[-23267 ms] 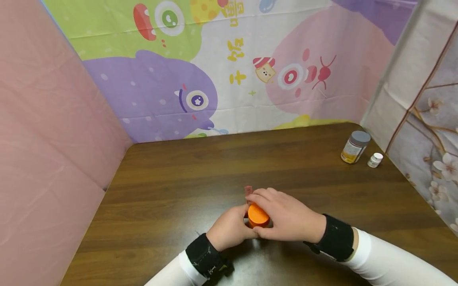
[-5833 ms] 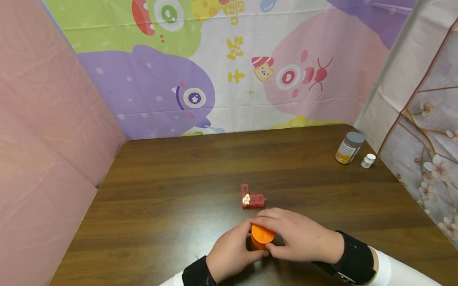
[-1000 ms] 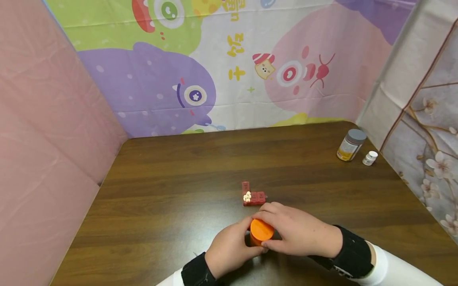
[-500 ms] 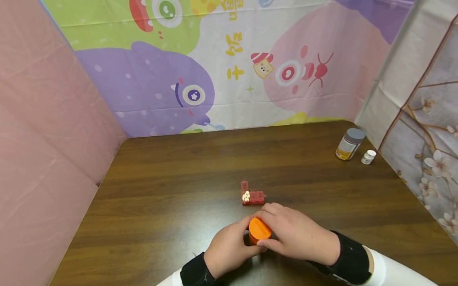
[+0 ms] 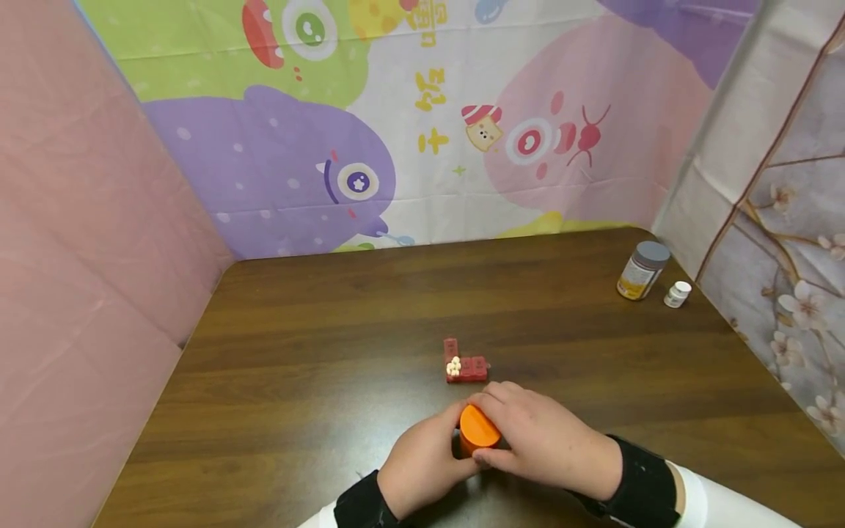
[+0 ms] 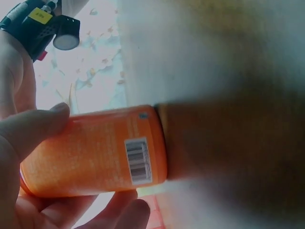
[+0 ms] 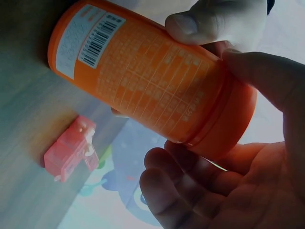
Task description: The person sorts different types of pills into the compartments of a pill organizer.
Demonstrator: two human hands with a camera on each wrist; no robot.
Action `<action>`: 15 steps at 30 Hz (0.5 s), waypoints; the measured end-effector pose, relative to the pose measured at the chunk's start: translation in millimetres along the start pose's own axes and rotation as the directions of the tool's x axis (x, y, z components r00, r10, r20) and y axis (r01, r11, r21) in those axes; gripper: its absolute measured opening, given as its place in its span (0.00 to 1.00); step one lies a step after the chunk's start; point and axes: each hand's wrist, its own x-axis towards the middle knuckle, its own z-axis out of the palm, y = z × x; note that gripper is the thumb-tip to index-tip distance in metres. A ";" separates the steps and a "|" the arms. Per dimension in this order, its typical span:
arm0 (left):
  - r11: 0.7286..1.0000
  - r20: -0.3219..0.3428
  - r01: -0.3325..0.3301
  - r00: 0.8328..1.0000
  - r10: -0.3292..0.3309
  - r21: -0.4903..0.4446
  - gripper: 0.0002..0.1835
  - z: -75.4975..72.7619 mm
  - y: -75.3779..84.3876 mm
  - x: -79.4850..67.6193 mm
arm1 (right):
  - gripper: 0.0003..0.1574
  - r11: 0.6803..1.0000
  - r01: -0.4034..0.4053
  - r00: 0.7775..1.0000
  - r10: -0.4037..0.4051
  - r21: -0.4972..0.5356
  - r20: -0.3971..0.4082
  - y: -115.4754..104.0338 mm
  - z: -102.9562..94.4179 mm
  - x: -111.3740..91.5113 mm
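An orange bottle (image 5: 478, 433) with an orange lid (image 7: 233, 119) stands near the front of the table. My left hand (image 5: 422, 458) grips its body from the left, and the left wrist view shows the thumb lying along the printed side. My right hand (image 5: 544, 436) holds the lid from the right, its thumb and fingers around the rim. Whether the lid is loose I cannot tell. Just beyond the bottle lies a small red pill box (image 5: 472, 369). One lid of the box stands up, and several whitish tablets (image 5: 453, 366) sit in that compartment.
At the far right of the wooden table (image 5: 317, 315) stand a grey-capped jar (image 5: 639, 273) and a small white bottle (image 5: 677, 295). Pink cloth hangs along the left side, a cartoon cloth at the back, a floral cloth on the right.
Long before, both hands and the bottle were farther forward, hiding most of the pill box; they came back toward me. Within the last second, my right hand has rotated slightly on the lid.
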 end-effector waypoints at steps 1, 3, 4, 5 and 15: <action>1.000 0.000 -0.010 1.000 0.010 0.006 0.36 0.1 -0.2 -0.1 | 0.37 1.000 -0.009 1.000 0.009 0.003 0.001 -0.5 0.5 -0.1; 0.999 0.002 -0.031 1.000 0.031 0.014 0.37 0.0 -0.7 -1.0 | 0.36 1.000 -0.017 1.000 0.017 0.007 0.000 -1.0 1.2 -0.3; 0.999 0.005 -0.044 0.999 0.044 0.016 0.37 -0.2 -1.2 -1.6 | 0.36 1.000 -0.017 1.000 0.017 0.013 -0.001 -1.1 1.5 -0.5; 0.999 0.009 -0.052 0.999 0.052 0.016 0.37 -0.5 -1.8 -2.5 | 0.36 1.000 -0.018 1.000 0.018 0.021 -0.002 -1.1 1.4 -0.8; 0.937 -0.120 -0.089 0.983 0.137 0.337 0.55 -15.8 -13.6 -18.9 | 0.32 0.987 -0.136 0.977 0.148 0.086 -0.156 31.8 -26.9 -7.3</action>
